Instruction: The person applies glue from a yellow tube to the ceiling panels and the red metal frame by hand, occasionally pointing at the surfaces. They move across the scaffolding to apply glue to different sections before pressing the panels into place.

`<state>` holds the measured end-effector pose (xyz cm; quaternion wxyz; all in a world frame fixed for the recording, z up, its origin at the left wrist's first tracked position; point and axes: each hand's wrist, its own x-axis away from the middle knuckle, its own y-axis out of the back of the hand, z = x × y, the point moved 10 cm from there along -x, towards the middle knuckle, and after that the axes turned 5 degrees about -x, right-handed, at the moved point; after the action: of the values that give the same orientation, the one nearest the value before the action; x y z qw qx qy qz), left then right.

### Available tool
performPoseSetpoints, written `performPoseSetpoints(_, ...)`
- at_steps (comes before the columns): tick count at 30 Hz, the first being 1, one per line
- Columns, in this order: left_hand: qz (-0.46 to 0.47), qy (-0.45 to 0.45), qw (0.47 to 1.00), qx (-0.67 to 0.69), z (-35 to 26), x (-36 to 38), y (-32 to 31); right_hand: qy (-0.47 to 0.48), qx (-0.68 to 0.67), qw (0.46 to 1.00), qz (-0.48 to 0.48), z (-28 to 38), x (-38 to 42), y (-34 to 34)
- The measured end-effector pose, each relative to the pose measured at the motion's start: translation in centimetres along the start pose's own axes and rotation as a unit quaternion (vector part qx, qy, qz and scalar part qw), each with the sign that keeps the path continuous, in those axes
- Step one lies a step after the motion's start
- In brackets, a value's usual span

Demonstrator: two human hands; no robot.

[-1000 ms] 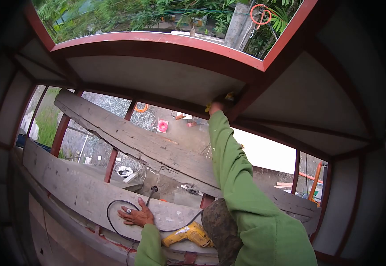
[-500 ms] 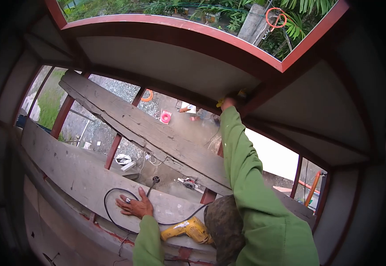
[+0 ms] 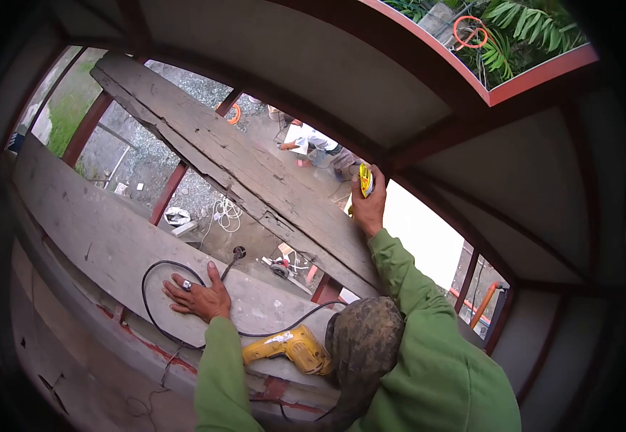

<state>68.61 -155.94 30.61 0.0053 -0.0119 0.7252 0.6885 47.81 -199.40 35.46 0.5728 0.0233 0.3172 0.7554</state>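
My left hand (image 3: 199,295) lies flat on the lower wooden plank (image 3: 104,219), fingers spread, with a ring on one finger. A black power cord (image 3: 150,276) loops around and under it, its plug (image 3: 239,252) jutting past the plank's far edge. Just right of that hand rests a yellow power drill (image 3: 293,350), against my camouflage-clad knee (image 3: 368,333). Raised above the second, rougher plank (image 3: 234,162), my right hand (image 3: 370,204) grips a yellow tape measure (image 3: 365,180). No drawn-out tape blade can be made out.
Red steel framing (image 3: 428,147) with pale panels surrounds me overhead and right. Through gaps between the planks the ground far below shows a bent-over person (image 3: 319,142), a white coiled cord (image 3: 227,214) and an angle grinder (image 3: 281,268). A large white sheet (image 3: 421,234) is at right.
My right hand has come down and back from the overhead frame with the tape measure. My left hand stays planted on the plank. The view has tilted, and a person below has come into sight.
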Motion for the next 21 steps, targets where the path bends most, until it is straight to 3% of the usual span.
performPoseSetpoints(4,-0.005,-0.002,1.0,0.005,-0.1,0.1,0.2,0.061,-0.013,0.992,0.114,3.0,3.3,0.4)
performPoseSetpoints(9,0.004,0.003,1.0,0.013,0.1,0.1,0.4,0.096,-0.03,0.981,0.166,6.0,4.6,2.0)
performPoseSetpoints(15,0.049,0.018,0.999,0.014,0.5,0.0,0.5,0.076,-0.034,0.968,0.238,11.4,9.2,2.1)
performPoseSetpoints(18,0.014,0.001,1.0,0.024,0.6,0.2,1.2,0.032,-0.003,0.953,0.301,14.7,11.5,3.2)
performPoseSetpoints(19,0.047,0.011,0.999,0.001,0.6,0.3,1.8,-0.009,-0.02,0.94,0.34,15.5,12.3,3.8)
performPoseSetpoints(20,-0.04,0.001,0.999,0.008,0.8,0.5,2.1,0.047,0.012,0.942,0.332,17.9,12.6,5.3)
performPoseSetpoints(21,-0.024,0.002,1.0,0.015,1.0,0.5,2.3,0.059,0.019,0.94,0.336,18.9,13.0,6.5)
